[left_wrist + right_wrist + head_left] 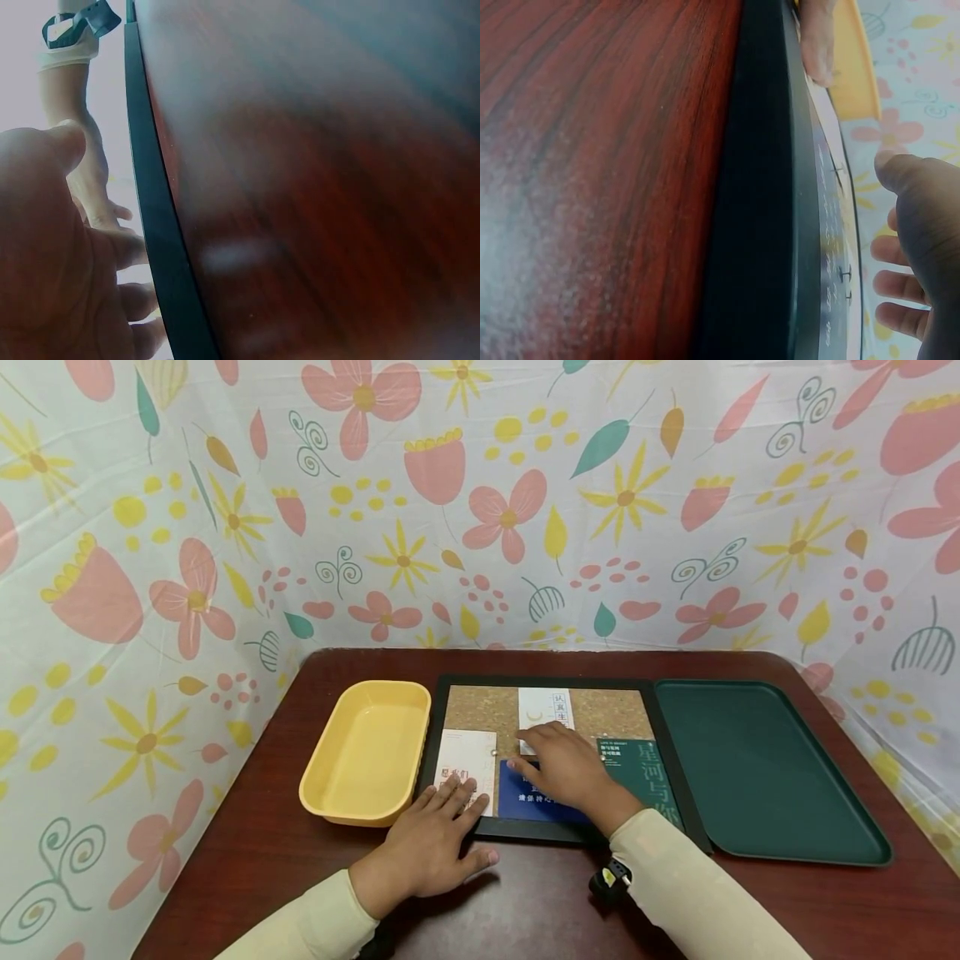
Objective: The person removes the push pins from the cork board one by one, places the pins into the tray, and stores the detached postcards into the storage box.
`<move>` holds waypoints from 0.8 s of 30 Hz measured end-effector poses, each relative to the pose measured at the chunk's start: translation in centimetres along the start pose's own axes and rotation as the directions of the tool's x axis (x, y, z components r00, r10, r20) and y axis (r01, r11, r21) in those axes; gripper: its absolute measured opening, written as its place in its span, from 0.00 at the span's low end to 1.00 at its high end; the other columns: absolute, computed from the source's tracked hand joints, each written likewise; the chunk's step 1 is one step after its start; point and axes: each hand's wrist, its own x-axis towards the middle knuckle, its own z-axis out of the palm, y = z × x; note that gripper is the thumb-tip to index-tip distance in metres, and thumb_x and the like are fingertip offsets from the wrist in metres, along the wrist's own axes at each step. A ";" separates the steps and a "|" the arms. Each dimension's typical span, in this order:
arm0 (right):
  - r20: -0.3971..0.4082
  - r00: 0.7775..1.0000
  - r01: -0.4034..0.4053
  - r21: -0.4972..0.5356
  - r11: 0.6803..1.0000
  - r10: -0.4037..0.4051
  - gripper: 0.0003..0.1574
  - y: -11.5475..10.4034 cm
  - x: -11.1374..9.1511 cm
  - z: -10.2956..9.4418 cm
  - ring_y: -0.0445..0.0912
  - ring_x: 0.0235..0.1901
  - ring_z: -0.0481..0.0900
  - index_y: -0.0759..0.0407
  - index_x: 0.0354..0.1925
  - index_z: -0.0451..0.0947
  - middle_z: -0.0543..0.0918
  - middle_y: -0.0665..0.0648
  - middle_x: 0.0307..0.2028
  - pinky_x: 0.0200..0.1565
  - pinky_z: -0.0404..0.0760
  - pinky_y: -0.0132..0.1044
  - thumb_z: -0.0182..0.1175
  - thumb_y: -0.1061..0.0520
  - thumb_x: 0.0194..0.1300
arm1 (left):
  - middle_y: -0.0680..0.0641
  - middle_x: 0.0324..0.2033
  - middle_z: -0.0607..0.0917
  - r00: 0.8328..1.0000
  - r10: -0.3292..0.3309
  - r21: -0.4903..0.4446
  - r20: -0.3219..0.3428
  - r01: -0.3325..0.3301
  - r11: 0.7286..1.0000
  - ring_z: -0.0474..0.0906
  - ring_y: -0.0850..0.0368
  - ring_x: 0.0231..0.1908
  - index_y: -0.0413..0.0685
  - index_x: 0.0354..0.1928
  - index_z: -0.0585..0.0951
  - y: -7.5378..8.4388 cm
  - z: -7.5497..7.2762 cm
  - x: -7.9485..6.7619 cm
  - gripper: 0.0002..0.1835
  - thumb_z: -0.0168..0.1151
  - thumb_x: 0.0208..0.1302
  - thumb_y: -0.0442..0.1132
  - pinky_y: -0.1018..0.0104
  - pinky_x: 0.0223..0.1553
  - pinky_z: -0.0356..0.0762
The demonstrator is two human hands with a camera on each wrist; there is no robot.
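A cork board (480,707) in a black frame (528,830) lies flat on the table, with several printed cards on it. My left hand (427,847) has its fingers spread over a white card (467,750) at the board's lower left. Over the middle of the board is my right hand (564,766), its fingers loosely bent, nothing seen in them. It partly covers a white card (534,702) at the top and a blue card (517,806) below. Right of it lies a green card (630,768). Small pins (845,274) stick up from the board.
To the left of the board stands a yellow plastic basin (367,752). A dark green tray (765,768) lies at the right, against the frame. The reddish-brown wooden table (525,902) meets a flower-patterned cloth (480,527) at its back.
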 end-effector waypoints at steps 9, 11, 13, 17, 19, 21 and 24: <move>0.027 1.000 -0.001 -0.002 1.000 0.001 0.37 -0.2 0.4 0.3 0.55 0.64 0.75 0.53 0.68 0.76 0.81 0.57 0.61 0.65 0.71 0.56 0.57 0.33 0.73 | 0.46 0.79 0.56 1.000 -0.005 0.010 0.031 0.004 1.000 0.48 0.46 0.78 0.56 0.80 0.61 0.1 -0.2 0.0 0.44 0.38 0.72 0.75 0.43 0.74 0.50; 0.033 0.999 -0.001 -0.004 1.000 0.002 0.37 -0.2 0.4 0.3 0.55 0.64 0.75 0.53 0.68 0.76 0.81 0.57 0.61 0.65 0.71 0.57 0.57 0.33 0.73 | 0.46 0.79 0.56 0.999 -0.006 0.014 0.039 0.005 1.000 0.47 0.46 0.78 0.56 0.80 0.60 0.1 -0.3 0.0 0.45 0.37 0.72 0.75 0.43 0.74 0.50; 0.032 1.000 -0.001 -0.001 1.000 0.001 0.36 -0.3 0.5 0.3 0.55 0.64 0.75 0.53 0.68 0.77 0.81 0.57 0.61 0.65 0.71 0.57 0.58 0.33 0.73 | 0.46 0.79 0.55 0.999 -0.006 0.020 0.047 0.005 1.000 0.47 0.46 0.78 0.56 0.81 0.60 0.1 -0.3 0.0 0.45 0.37 0.72 0.75 0.43 0.74 0.50; 0.008 1.000 0.017 0.010 1.000 -0.017 0.34 -0.7 0.6 0.2 0.55 0.62 0.77 0.54 0.65 0.78 0.82 0.56 0.59 0.63 0.73 0.56 0.61 0.36 0.72 | 0.47 0.80 0.54 0.998 -0.008 0.031 0.055 0.006 1.000 0.46 0.46 0.79 0.57 0.81 0.59 0.1 -0.3 0.0 0.46 0.35 0.71 0.76 0.44 0.74 0.49; -0.002 0.999 0.032 0.021 0.999 -0.032 0.32 -0.9 0.7 0.2 0.55 0.61 0.77 0.54 0.64 0.79 0.83 0.57 0.59 0.62 0.73 0.56 0.62 0.37 0.72 | 0.47 0.80 0.54 0.998 -0.009 0.034 0.058 0.007 0.999 0.46 0.46 0.79 0.57 0.81 0.59 0.1 -0.2 0.0 0.46 0.34 0.71 0.77 0.44 0.75 0.49; -0.006 0.999 0.045 0.027 0.999 -0.045 0.31 -1.1 0.9 0.2 0.55 0.61 0.77 0.54 0.63 0.80 0.83 0.57 0.58 0.62 0.74 0.56 0.63 0.39 0.72 | 0.47 0.80 0.54 0.998 -0.008 0.032 0.059 0.007 0.999 0.46 0.46 0.79 0.57 0.81 0.59 0.0 -0.2 0.0 0.46 0.34 0.71 0.77 0.44 0.75 0.49; -0.001 0.998 0.056 0.029 0.998 -0.056 0.28 -1.3 1.1 0.4 0.54 0.61 0.77 0.54 0.62 0.81 0.83 0.56 0.58 0.63 0.73 0.55 0.64 0.40 0.72 | 0.47 0.80 0.54 0.998 -0.006 0.030 0.059 0.005 1.000 0.46 0.46 0.79 0.57 0.81 0.59 0.0 -0.1 0.1 0.47 0.33 0.71 0.77 0.44 0.75 0.49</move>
